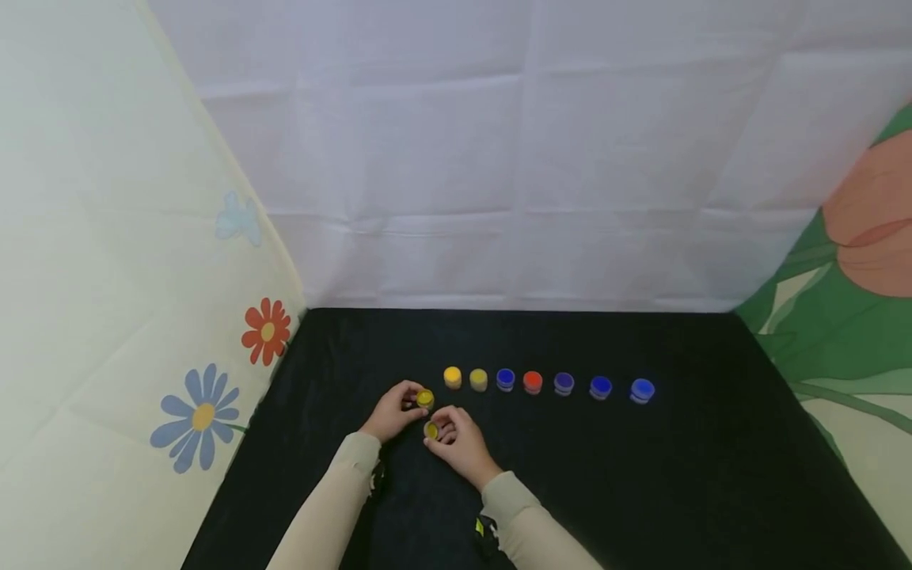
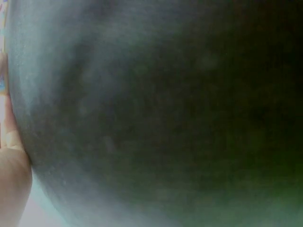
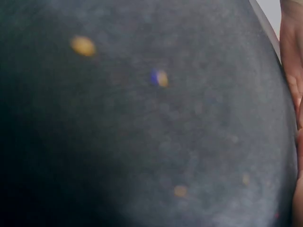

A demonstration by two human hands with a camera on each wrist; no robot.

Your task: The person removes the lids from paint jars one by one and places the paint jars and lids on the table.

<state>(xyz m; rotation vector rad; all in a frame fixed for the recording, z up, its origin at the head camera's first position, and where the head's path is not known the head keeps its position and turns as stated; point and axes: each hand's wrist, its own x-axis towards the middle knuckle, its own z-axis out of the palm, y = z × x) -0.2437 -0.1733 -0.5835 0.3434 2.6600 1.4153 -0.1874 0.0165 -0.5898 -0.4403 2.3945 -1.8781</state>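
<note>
Eight jars show in all: one held jar and seven in a row. The held jar is on the near half of the black table, at about 6 o'clock in the head view, the left hand curled round it from 9 o'clock, with thumb and fingers touching its sides. One disc, just before 6 o'clock of that jar, is pinched by the right hand, which comes in from 4 o'clock. The two hands are near each other.

The held jar is small and round with a glossy yellow top; the disc is yellow with a paler rim.

From 2 to 3 o'clock of the held jar, the row runs: one golden jar, one dull yellow jar, one blue, one red jar, then three blue to violet. Any lettering is too small to tell.

Two pale sleeves show. The left sheet has one blue flower and one red flower.
</note>
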